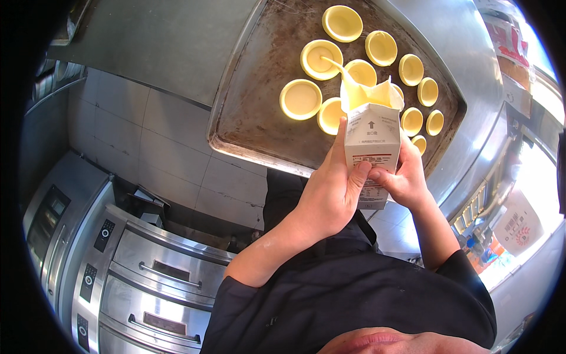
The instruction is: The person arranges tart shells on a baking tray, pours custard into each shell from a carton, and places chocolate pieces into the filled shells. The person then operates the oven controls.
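Note:
My left hand (327, 192) and my right hand (404, 179) hold a white paper carton (372, 152) between them, thumbs on its printed face. The carton is tilted away from me with its top torn open. From its lip a thin stream of pale yellow liquid (334, 64) runs into a round tart shell (321, 59). Pale liquid also fills the tart shell (300, 99) nearest on the left. Several other yellow shells, such as the one at the top (342, 24), show hollow centres. The carton partly hides a few shells.
The shells stand on a worn metal baking tray (256, 97) with a raised rim, on a stainless steel worktop (163, 40). A stacked deck oven (154, 274) stands lower left, above a tiled floor (172, 141). Bags and boxes (508, 57) sit at the right.

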Available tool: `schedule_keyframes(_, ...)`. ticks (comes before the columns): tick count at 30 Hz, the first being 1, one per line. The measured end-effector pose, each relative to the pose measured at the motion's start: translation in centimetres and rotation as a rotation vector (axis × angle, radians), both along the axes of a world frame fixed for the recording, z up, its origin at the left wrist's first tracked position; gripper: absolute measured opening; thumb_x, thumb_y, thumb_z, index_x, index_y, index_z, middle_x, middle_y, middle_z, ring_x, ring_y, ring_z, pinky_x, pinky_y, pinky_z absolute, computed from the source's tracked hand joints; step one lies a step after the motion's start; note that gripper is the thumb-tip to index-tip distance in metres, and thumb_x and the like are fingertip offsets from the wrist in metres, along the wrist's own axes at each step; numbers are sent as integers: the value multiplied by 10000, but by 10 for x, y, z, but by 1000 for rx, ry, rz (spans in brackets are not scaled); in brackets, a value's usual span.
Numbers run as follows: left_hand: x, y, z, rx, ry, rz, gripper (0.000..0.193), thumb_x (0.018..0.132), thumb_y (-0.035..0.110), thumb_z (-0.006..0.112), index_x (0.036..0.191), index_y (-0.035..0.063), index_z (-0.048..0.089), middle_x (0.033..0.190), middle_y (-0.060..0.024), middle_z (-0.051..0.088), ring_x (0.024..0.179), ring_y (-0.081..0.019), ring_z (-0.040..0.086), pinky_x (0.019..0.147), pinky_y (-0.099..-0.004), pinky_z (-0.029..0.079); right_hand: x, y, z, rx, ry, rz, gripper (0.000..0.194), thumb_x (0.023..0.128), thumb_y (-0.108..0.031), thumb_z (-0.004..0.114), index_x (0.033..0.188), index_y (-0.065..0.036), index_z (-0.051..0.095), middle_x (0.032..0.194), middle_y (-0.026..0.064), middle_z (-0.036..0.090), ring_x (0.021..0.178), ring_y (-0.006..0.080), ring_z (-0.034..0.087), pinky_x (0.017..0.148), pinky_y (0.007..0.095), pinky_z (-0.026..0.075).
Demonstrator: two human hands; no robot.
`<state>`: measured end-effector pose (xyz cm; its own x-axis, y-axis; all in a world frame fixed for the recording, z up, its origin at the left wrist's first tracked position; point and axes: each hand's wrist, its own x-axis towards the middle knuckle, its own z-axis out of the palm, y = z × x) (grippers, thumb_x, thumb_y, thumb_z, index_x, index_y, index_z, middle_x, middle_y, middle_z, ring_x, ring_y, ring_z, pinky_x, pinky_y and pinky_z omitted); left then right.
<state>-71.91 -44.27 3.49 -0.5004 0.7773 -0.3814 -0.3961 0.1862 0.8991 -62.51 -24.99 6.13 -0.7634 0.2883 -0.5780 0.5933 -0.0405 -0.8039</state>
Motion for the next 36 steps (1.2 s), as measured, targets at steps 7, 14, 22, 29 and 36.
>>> schedule_keyframes(7,1,0,0,0,-16,-3,840,1221,367,516,1795,-32,50,1620,-344,542,1398,-496,650,1125,-488,551,1,2,1,29,-2,20,817,858,-361,1012,1461,15,609,1303,93,738,1223,155,695,1065,358,558)
schedule_keyframes(14,-5,0,7,25,84,5,876,1198,337,576,1798,-20,47,1617,-339,533,1346,-508,676,1075,-501,581,-4,3,11,24,2,25,849,837,-352,1026,1476,15,605,1315,97,733,1236,173,698,1064,372,564)
schedule_keyframes(22,-26,10,32,48,215,-17,952,1151,308,665,1799,-17,48,1566,-341,555,1240,-529,717,961,-514,628,-5,15,15,102,197,38,890,827,-434,1027,1470,32,625,1340,124,756,1207,238,743,1045,389,586)
schedule_keyframes(29,-38,35,18,91,229,28,906,1163,281,643,1788,-38,70,1464,-351,620,1151,-527,745,903,-542,632,-26,35,19,166,89,30,907,838,-518,1000,1467,18,629,1327,106,736,1211,223,725,1049,368,572)
schedule_keyframes(36,-45,53,3,98,181,33,851,1191,294,587,1781,-47,77,1449,-346,635,1144,-523,746,903,-549,625,-40,40,11,43,74,-81,828,870,-434,997,1465,-2,617,1318,67,723,1200,148,688,1057,339,552)
